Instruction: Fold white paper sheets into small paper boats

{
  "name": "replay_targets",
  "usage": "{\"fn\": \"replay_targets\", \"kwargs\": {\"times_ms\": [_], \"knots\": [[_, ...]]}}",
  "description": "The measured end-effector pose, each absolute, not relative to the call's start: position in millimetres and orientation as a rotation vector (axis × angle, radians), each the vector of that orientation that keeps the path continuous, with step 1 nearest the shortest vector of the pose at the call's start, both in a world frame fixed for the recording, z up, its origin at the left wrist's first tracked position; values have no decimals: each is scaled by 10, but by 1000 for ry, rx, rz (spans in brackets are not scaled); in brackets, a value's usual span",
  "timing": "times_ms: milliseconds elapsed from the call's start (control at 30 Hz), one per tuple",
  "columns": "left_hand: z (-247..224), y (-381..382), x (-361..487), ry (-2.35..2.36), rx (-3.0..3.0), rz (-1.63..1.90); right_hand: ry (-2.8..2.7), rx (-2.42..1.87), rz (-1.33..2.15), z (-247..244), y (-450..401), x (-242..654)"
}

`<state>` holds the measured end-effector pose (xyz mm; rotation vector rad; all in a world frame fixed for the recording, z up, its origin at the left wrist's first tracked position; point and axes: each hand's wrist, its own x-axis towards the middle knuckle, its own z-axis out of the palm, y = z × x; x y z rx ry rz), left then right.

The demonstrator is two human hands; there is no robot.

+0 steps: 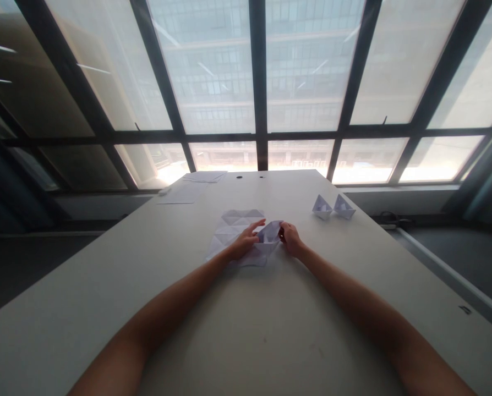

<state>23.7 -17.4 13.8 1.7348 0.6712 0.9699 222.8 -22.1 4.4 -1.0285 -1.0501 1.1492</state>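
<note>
A folded white paper boat [269, 236] is held between my two hands above the table. My left hand [245, 242] grips its left end, with a finger stretched out along the far side. At the other end, the fingers of my right hand [289, 237] pinch the paper near its upper right corner. Beneath the boat and to its left lies a creased, unfolded sheet of paper [229, 234], partly covered by my left hand. Two finished-looking paper boats [322, 207] stand upright side by side at the right, apart from my hands.
The long white table [180, 324] stretches toward large dark-framed windows [217, 60]. Flat paper sheets [184, 192] lie at its far left. A small dark mark [464, 309] is near the right edge, and a round dark hole [239, 177] is at the far end.
</note>
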Motion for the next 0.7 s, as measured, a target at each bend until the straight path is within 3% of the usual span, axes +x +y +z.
{"fn": "replay_targets", "kwargs": {"times_ms": [200,400,700], "knots": [[136,-177,219,532,1494,818,-1035,-1051,1149,45,-200,2265],[167,-161,237,781,1608,1006,-1231,-1068,952,19,-225,2268],[148,-181,311,754,1775,1170,-1587,-1275,672,-46,-262,2148]]}}
